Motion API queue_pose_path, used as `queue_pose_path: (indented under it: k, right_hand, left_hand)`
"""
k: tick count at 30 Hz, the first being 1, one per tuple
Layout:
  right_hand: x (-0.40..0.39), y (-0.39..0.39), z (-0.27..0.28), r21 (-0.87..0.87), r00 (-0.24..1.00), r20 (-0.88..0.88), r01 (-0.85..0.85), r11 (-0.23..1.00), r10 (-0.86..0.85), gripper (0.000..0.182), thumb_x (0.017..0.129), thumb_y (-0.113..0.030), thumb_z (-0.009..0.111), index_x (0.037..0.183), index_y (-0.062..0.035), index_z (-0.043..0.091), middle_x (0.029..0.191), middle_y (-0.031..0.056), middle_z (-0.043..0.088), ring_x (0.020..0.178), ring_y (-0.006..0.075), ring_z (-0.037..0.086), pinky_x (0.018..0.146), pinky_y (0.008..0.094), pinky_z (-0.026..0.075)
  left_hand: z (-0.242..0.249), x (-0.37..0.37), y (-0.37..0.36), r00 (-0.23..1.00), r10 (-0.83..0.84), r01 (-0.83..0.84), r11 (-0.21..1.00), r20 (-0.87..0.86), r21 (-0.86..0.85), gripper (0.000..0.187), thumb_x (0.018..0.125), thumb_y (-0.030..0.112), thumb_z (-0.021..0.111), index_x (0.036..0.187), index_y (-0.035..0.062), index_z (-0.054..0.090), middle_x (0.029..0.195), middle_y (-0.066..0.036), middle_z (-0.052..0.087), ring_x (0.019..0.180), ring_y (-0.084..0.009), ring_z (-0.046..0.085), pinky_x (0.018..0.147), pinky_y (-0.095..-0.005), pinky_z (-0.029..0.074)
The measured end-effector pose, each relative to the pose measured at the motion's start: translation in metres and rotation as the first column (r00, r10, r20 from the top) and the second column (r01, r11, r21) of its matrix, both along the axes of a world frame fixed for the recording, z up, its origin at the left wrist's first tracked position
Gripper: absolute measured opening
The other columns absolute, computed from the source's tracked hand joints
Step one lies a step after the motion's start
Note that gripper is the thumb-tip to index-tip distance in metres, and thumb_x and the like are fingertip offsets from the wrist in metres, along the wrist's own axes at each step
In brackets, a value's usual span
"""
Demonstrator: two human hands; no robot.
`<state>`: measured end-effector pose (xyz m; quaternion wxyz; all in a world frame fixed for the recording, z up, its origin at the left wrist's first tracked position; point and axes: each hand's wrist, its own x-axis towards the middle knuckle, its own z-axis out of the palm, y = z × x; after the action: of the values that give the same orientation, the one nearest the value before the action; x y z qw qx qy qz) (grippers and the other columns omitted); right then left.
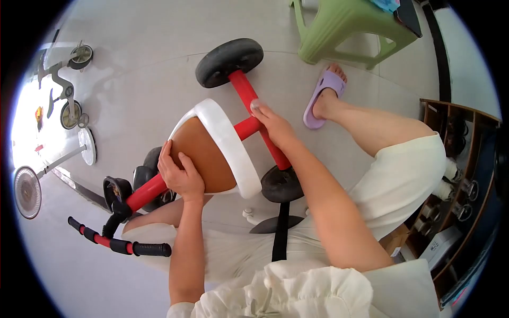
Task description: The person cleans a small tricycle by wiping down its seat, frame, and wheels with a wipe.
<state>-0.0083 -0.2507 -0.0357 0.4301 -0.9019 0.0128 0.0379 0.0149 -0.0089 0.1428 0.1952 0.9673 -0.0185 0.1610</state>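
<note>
A red tricycle frame [146, 193] with black wheels lies tilted before me, its handlebar at the lower left. On it is a seat with a brown pad [204, 153] and a white raised rim [222, 138]. My left hand [183, 177] rests on the brown pad with its fingers spread. My right hand [273, 127] is at the red joint behind the seat, its fingers bent over the tube; their tips are partly hidden. One rear wheel [229, 62] is above that hand, the other [281, 184] below it.
A green stool [350, 29] stands at the top right, near my purple slipper [333, 82]. A wooden shoe rack [461, 107] is at the right. At the left are a small grey bike [66, 87] and a fan [27, 192].
</note>
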Motion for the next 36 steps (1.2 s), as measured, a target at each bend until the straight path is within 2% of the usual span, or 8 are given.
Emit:
queue_pose_path:
  k: [4, 11, 16, 23, 27, 30, 33, 36]
  right_hand:
    - [-0.016, -0.002, 0.039, -0.141, 0.953, -0.304, -0.066, 0.988, 0.020, 0.052, 0.095, -0.005, 0.043, 0.145, -0.0210, 0.044, 0.156, 0.0020, 0.035, 0.132, 0.0281, 0.049, 0.098, 0.0417, 0.051]
    - [0.014, 0.003, 0.027, -0.238, 0.983, -0.154, -0.140, 0.961, 0.105, 0.061, 0.093, -0.004, 0.043, 0.151, -0.0185, 0.032, 0.159, 0.0099, 0.028, 0.127, 0.0358, 0.052, 0.094, 0.0468, 0.052]
    - [0.073, 0.012, 0.009, 0.178, 0.889, -0.408, 0.303, 0.936, -0.210, 0.052, 0.100, -0.015, 0.043, 0.152, -0.0172, 0.034, 0.142, 0.0192, 0.051, 0.118, 0.0372, 0.058, 0.092, 0.0421, 0.050]
    - [0.054, -0.001, -0.005, 0.196, 0.907, -0.404, 0.209, 0.958, -0.116, 0.046, 0.101, -0.022, 0.038, 0.147, -0.0159, 0.042, 0.120, 0.0245, 0.063, 0.107, 0.0431, 0.060, 0.093, 0.0469, 0.047]
    - [0.001, -0.004, -0.001, 0.019, 0.779, -0.604, 0.229, 0.973, -0.171, 0.037, 0.097, -0.027, 0.044, 0.118, -0.0064, 0.066, 0.113, 0.0230, 0.066, 0.106, 0.0415, 0.061, 0.092, 0.0481, 0.048]
    - [-0.019, -0.002, -0.115, 0.159, 0.657, -0.732, 0.422, 0.893, -0.180, 0.035, 0.095, -0.029, 0.045, 0.101, -0.0035, 0.069, 0.107, 0.0223, 0.068, 0.102, 0.0410, 0.063, 0.089, 0.0491, 0.048]
    - [0.023, -0.001, -0.009, -0.047, 0.693, -0.527, 0.554, 0.831, -0.492, 0.036, 0.094, -0.029, 0.044, 0.102, -0.0032, 0.068, 0.101, 0.0225, 0.068, 0.097, 0.0416, 0.064, 0.088, 0.0491, 0.048]
    - [0.068, 0.009, 0.029, 0.202, 0.776, -0.398, 0.595, 0.778, -0.490, 0.038, 0.095, -0.029, 0.041, 0.107, -0.0031, 0.065, 0.103, 0.0215, 0.068, 0.099, 0.0411, 0.063, 0.089, 0.0486, 0.048]
  left_hand:
    - [0.002, 0.000, -0.002, 1.000, -0.016, 0.016, 1.000, 0.008, 0.006, 0.037, 0.089, 0.011, 0.053, 0.125, 0.0022, 0.058, 0.127, -0.016, 0.061, 0.116, -0.0373, 0.055, 0.101, -0.0467, 0.042]
    - [0.001, 0.000, 0.000, 1.000, 0.004, -0.004, 1.000, -0.005, 0.012, 0.037, 0.089, 0.011, 0.053, 0.125, 0.0019, 0.058, 0.127, -0.016, 0.061, 0.117, -0.0375, 0.055, 0.101, -0.0467, 0.042]
    - [0.002, 0.000, -0.002, 1.000, -0.002, 0.002, 1.000, -0.002, 0.004, 0.037, 0.090, 0.011, 0.053, 0.125, 0.0007, 0.058, 0.127, -0.017, 0.061, 0.117, -0.0375, 0.055, 0.102, -0.0467, 0.041]
    - [0.002, 0.000, -0.003, 1.000, -0.009, 0.009, 1.000, 0.010, 0.007, 0.037, 0.089, 0.011, 0.053, 0.125, 0.0008, 0.058, 0.126, -0.017, 0.061, 0.116, -0.0377, 0.055, 0.102, -0.0468, 0.041]
    - [0.000, -0.002, -0.001, 1.000, 0.001, -0.001, 1.000, 0.004, 0.012, 0.036, 0.094, 0.014, 0.050, 0.127, 0.0022, 0.058, 0.127, -0.014, 0.061, 0.119, -0.0344, 0.054, 0.104, -0.0429, 0.040]
    - [-0.002, -0.002, 0.001, 1.000, 0.001, -0.001, 1.000, 0.005, 0.011, 0.036, 0.094, 0.014, 0.050, 0.127, 0.0024, 0.058, 0.126, -0.014, 0.062, 0.118, -0.0345, 0.054, 0.103, -0.0432, 0.041]
    - [0.000, 0.000, 0.001, 1.000, 0.004, -0.004, 1.000, 0.000, 0.008, 0.036, 0.094, 0.014, 0.050, 0.127, 0.0026, 0.058, 0.127, -0.014, 0.061, 0.118, -0.0345, 0.054, 0.103, -0.0434, 0.041]
    - [0.002, 0.000, -0.001, 1.000, 0.004, -0.004, 1.000, -0.007, 0.011, 0.036, 0.094, 0.014, 0.050, 0.127, 0.0025, 0.057, 0.127, -0.014, 0.061, 0.119, -0.0345, 0.053, 0.104, -0.0436, 0.040]
